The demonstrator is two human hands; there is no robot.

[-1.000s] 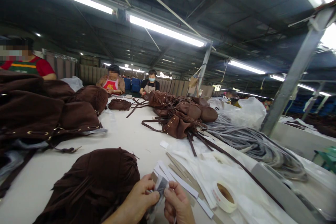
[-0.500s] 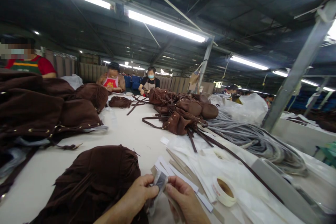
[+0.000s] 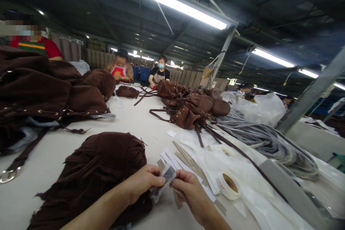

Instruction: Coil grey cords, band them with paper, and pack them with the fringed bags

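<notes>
My left hand (image 3: 147, 181) is closed, thumb and fingers pinching a small clear plastic bag (image 3: 168, 174) with something dark grey in it. At the bag's right edge my right hand (image 3: 187, 185) is closed too, its thumb and forefinger pinching. A beige strip (image 3: 178, 198) hangs from the right fingers, partly hidden by them. Under and beside my left forearm lies a dark brown fringed bag (image 3: 107, 161) on the white table (image 3: 134, 118). Just beyond my hands are white and grey-beige strips (image 3: 185, 161) of card or paper.
A tape roll (image 3: 228, 186) rests on white plastic sheets (image 3: 242, 165) at the right. Brown bags are heaped at the left (image 3: 40, 93) and far middle (image 3: 194, 102). Grey tubing (image 3: 264, 140) lies coiled beside a metal post (image 3: 309, 93). Several co-workers sit around the table.
The camera view has shifted, so the scene sits higher and slightly right. Both hands still hold the plastic bag and strip, and more of both forearms shows.
</notes>
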